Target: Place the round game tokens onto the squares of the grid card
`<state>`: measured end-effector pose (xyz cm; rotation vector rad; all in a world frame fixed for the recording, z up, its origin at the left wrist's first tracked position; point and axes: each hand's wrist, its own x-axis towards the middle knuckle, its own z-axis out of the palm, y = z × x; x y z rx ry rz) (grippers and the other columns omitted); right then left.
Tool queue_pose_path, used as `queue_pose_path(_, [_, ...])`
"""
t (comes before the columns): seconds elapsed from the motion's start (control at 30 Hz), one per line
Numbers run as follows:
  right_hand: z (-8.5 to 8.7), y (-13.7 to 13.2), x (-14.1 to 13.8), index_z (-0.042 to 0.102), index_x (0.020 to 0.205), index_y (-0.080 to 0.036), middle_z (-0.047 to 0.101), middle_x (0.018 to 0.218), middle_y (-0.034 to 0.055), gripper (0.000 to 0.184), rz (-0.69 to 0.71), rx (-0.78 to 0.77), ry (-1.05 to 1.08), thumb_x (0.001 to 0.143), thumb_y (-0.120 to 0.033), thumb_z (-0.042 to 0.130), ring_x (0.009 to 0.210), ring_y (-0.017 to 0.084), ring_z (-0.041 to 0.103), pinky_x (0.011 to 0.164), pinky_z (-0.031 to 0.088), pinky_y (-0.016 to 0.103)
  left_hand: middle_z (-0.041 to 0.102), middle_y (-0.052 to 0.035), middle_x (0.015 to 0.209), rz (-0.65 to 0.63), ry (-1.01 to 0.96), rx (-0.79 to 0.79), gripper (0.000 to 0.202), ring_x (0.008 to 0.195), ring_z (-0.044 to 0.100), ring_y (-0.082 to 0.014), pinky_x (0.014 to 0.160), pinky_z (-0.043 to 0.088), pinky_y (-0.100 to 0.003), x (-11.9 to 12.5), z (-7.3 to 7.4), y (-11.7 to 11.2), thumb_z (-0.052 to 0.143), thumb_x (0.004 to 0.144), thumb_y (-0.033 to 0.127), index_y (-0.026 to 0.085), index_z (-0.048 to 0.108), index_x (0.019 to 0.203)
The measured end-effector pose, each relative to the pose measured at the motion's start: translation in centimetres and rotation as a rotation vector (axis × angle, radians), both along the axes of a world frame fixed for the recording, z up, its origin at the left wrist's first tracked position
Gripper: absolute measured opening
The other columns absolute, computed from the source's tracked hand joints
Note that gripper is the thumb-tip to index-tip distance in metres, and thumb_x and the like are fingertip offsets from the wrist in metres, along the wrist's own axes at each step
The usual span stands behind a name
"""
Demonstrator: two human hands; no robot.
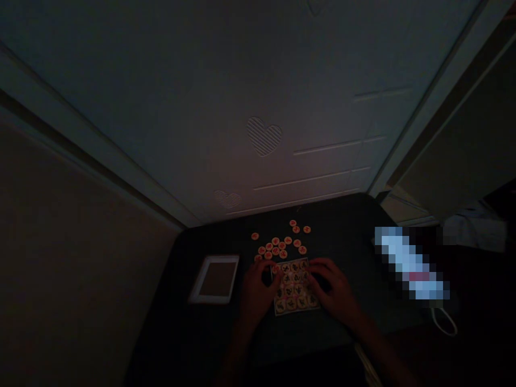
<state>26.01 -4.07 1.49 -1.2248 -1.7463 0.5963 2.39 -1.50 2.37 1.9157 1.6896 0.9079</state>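
A small square box [296,310] filled with rows of round Chinese chess pieces lies on the dark table. Most pieces in it bear dark characters; a red-marked piece [276,269] sits at its far left corner. My left hand [258,287] grips the box's left side, thumb and index finger curled around that corner piece. On the opposite side, my right hand [332,287] has its thumb and index finger closed on the box's right edge. Beyond the box, several loose red-marked chess pieces [276,251] are scattered on the table. The room is dim, so fingertip contact is hard to make out.
A shallow square box lid [197,293] with a pale border lies left of my hands. The table [342,226] meets a pale panel [193,134] with heart reliefs at the back. A bright, blurred-out object [411,263] with a cord loop [445,322] is at the right.
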Motion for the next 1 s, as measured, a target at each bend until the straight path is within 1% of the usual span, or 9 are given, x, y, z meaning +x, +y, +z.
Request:
queue_pose_path(0.27, [0.06, -0.03, -0.02, 0.071, 0.113, -0.028, 0.065, 0.118, 0.0087, 0.022, -0.007, -0.010, 0.002, 0.095, -0.029, 0.059, 0.110, 0.025, 0.065, 0.096, 0.057, 0.042, 0.069, -0.0044, 0.104, -0.001, 0.002, -0.019, 0.022, 0.096, 0.066, -0.0241, 0.089, 0.052, -0.042, -0.05, 0.01, 0.02, 0.067, 0.086, 0.037, 0.026, 0.064, 0.105])
queue_pose_path(0.47, [-0.09, 0.00, -0.02, 0.071, 0.112, -0.028, 0.065, 0.119, 0.0084, 0.021, -0.016, -0.012, -0.004, 0.094, -0.029, 0.060, 0.110, 0.024, 0.065, 0.097, 0.056, 0.042, 0.070, -0.0037, 0.102, 0.024, -0.005, 0.006, 0.020, 0.094, 0.067, -0.0238, 0.088, 0.053, -0.041, 0.04, -0.07, 0.04, 0.068, 0.085, 0.038, 0.026, 0.065, 0.101])
queue_pose_path(0.57, [0.07, 0.00, -0.01, 0.071, 0.112, -0.028, 0.065, 0.119, 0.0087, 0.021, -0.014, -0.016, -0.006, 0.094, -0.029, 0.059, 0.110, 0.025, 0.065, 0.096, 0.057, 0.042, 0.070, -0.0032, 0.101, 0.023, 0.001, 0.006, 0.021, 0.094, 0.067, -0.0235, 0.086, 0.053, -0.041, -0.01, -0.05, 0.00, 0.069, 0.084, 0.038, 0.026, 0.065, 0.101])
queue_pose_path(0.77, [0.41, 0.04, -0.05, 0.071, 0.112, -0.028, 0.066, 0.116, 0.0084, 0.021, -0.011, -0.001, -0.012, 0.094, -0.029, 0.059, 0.107, 0.024, 0.066, 0.093, 0.058, 0.041, 0.070, -0.0049, 0.103, 0.025, 0.009, -0.014, 0.026, 0.096, 0.067, -0.0254, 0.087, 0.053, -0.043, -0.16, -0.16, -0.01, 0.070, 0.083, 0.040, 0.025, 0.065, 0.104])
queue_pose_path(1.0, [0.37, -0.02, -0.04, 0.070, 0.111, -0.027, 0.065, 0.118, 0.0088, 0.020, -0.010, -0.028, -0.011, 0.095, -0.030, 0.058, 0.108, 0.024, 0.065, 0.094, 0.057, 0.042, 0.070, -0.0040, 0.102, 0.041, 0.006, -0.007, 0.024, 0.094, 0.068, -0.0241, 0.084, 0.054, -0.040, -0.08, -0.28, -0.04, 0.070, 0.083, 0.039, 0.026, 0.064, 0.102])
